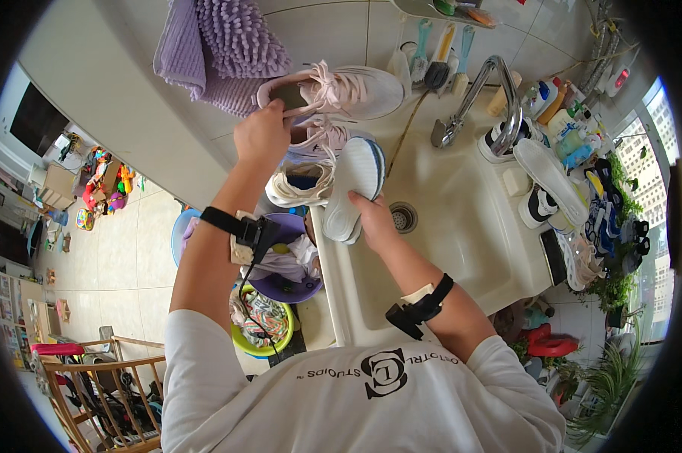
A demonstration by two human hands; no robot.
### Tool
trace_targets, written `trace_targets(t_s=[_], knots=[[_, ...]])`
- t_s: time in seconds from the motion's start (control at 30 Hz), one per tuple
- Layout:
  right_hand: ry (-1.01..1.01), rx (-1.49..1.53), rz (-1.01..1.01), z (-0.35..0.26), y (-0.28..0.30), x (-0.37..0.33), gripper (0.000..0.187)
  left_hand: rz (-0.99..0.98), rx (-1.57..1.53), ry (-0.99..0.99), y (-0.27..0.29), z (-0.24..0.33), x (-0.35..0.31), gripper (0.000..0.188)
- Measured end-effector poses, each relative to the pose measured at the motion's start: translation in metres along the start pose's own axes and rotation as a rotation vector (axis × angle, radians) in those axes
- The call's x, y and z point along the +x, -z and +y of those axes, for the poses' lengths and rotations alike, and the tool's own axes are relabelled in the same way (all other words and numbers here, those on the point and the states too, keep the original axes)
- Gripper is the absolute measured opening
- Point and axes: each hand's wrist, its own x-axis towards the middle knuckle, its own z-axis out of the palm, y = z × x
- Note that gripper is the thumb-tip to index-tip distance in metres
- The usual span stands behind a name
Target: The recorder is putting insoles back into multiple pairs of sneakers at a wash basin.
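Left hand (264, 134) is closed on the heel of a pink laced shoe (367, 90), held at the sink's far left corner. Right hand (376, 220) grasps a pale shoe (350, 185), sole facing up, over the sink's left rim. A second pink shoe (332, 137) and a white shoe (286, 190) sit just beside these.

Containers: the cream sink (454, 279) shows its round drain (403, 217). Left of its rim, a purple basin (308, 291) holds white and lilac laundry (299, 260); nearer the person, a lime-green tub (290, 332) contains multicoloured fabric (261, 315).

Surface: brushes (420, 60) stand along the sink's far edge, near the chrome faucet (511, 106). Black-and-white shoes (535, 208) and bottles (571, 121) occupy its right edge.

Room: tiled floor (141, 257) at left, with toys (103, 181) and a slatted wooden frame (114, 362); green plants (605, 404) at right.
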Motion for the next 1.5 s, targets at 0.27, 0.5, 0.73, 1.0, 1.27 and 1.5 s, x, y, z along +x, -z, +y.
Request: trace_targets(t_s=[0.27, 0.5, 0.73, 1.0, 1.27, 1.5], knots=[[-0.175, 0.227, -0.205, -0.037, 0.038, -0.047, 0.035, 0.097, -0.103, -0.006, 0.046, 0.015, -0.072, 0.017], [-0.195, 0.004, -0.75, -0.073, 0.08, -0.093, 0.042, 0.041, -0.116, 0.081, 0.072, 0.03, -0.161, 0.016], [-0.249, -0.009, -0.619, -0.082, 0.127, -0.115, 0.039, -0.082, -0.091, 0.224, 0.065, 0.062, -0.268, 0.016], [-0.219, 0.118, -0.447, -0.063, 0.18, -0.112, 0.042, -0.127, -0.039, 0.332, 0.066, 0.116, -0.367, 0.014], [-0.441, 0.15, -0.472, -0.033, 0.207, -0.134, 0.042, -0.119, -0.016, 0.381, 0.063, 0.154, -0.41, 0.014], [-0.534, 0.149, -0.495, -0.014, 0.224, -0.14, 0.04, -0.173, 0.035, 0.418, 0.061, 0.173, -0.428, 0.015]])
